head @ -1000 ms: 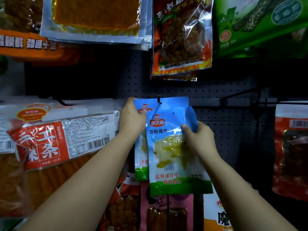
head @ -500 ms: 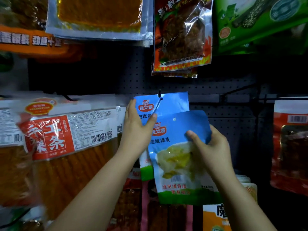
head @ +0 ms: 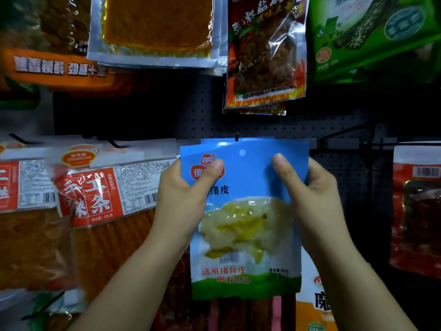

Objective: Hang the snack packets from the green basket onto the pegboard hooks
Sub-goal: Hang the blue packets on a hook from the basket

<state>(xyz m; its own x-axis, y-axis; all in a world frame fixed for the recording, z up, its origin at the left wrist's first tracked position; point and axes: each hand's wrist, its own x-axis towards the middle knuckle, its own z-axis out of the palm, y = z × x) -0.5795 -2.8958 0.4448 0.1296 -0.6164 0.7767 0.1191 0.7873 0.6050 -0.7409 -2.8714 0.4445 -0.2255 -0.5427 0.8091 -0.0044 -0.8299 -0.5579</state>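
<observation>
A blue snack packet [head: 245, 211] with a pale yellow filling and a green bottom band is held upright in front of the dark pegboard [head: 191, 115]. My left hand [head: 183, 194] grips its top left corner, thumb over the red logo. My right hand [head: 307, 192] grips its top right edge. The packet's round hang hole [head: 242, 152] sits just below the black hook tip [head: 236, 136]. Another blue packet [head: 260, 139] hangs behind on that hook, only its top edge showing. The green basket is out of view.
Red-and-white spicy strip packets [head: 95, 194] hang at left, a red flame-print packet [head: 265, 56] above, green packets [head: 372, 37] at the upper right, a red packet [head: 417, 206] at right. An empty black hook [head: 343, 134] juts out to the right of the blue packets.
My left hand left the hanging packet and took the front packet's top left corner. The packet rose and straightened, so its hole now sits just under the hook tip.
</observation>
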